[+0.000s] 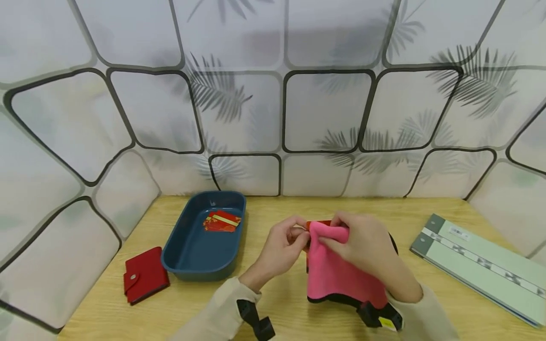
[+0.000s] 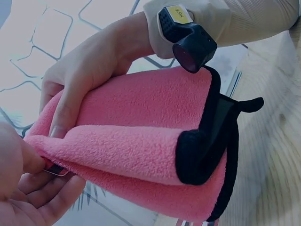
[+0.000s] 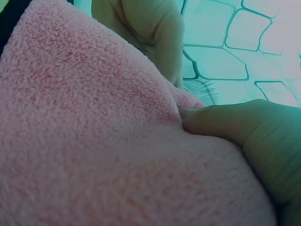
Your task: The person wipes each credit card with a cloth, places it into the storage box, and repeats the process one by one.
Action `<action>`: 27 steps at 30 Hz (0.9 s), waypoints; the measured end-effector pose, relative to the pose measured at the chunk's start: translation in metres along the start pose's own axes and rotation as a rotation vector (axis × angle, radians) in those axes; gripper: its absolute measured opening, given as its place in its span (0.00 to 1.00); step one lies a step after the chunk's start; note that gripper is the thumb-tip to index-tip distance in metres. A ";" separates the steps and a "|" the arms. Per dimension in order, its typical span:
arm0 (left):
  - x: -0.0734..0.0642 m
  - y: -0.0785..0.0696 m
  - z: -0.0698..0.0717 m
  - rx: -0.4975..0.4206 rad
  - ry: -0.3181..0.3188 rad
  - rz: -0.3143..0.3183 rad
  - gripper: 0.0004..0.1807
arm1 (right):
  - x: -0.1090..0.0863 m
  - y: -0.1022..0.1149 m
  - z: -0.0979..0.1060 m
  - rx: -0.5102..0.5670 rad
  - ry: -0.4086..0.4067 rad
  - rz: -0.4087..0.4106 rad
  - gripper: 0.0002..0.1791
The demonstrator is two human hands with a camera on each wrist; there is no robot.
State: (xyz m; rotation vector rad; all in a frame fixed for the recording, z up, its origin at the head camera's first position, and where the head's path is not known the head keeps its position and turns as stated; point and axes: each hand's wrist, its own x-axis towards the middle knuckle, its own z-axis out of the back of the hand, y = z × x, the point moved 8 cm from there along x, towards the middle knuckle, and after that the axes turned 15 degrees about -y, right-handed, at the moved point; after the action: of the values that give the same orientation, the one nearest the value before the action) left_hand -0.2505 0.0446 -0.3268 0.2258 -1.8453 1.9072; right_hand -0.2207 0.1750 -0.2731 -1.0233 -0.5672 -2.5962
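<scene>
A pink plush cloth (image 1: 337,274) with black edging hangs folded between my two hands. My right hand (image 1: 367,241) grips its upper part, the thumb pressing into a fold; in the right wrist view the thumb (image 3: 216,121) sinks into the pile. My left hand (image 1: 283,246) is at the cloth's left edge, thumb and fingers pinching a thin red card-like piece (image 1: 317,222) that shows behind the cloth. In the left wrist view a small dark red and black corner of that piece (image 2: 56,168) pokes out between the fingers; the rest is hidden.
Left of my hands stands a blue tray (image 1: 177,255) with several red and gold packets (image 1: 221,221) inside. A red snap-closed wallet (image 1: 146,274) lies beside it. At the right is a pale green album or binder (image 1: 482,260). A patterned curtain (image 1: 324,113) stands behind the wooden table (image 1: 273,293).
</scene>
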 end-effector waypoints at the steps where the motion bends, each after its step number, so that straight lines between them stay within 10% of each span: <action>1: 0.001 -0.001 0.000 0.004 0.000 0.000 0.07 | 0.000 -0.001 0.002 -0.002 -0.005 -0.006 0.18; 19: 0.002 -0.003 0.022 0.126 -0.142 0.034 0.05 | 0.005 -0.031 0.006 -0.079 0.070 -0.131 0.16; 27: 0.005 -0.005 0.030 0.123 -0.229 0.048 0.04 | 0.008 -0.061 0.025 -0.233 -0.029 -0.227 0.14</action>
State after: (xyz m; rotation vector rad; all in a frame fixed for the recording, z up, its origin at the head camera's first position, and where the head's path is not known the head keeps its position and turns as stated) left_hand -0.2587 0.0161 -0.3177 0.4611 -1.8926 2.1049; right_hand -0.2361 0.2388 -0.2660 -1.1265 -0.4159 -2.9063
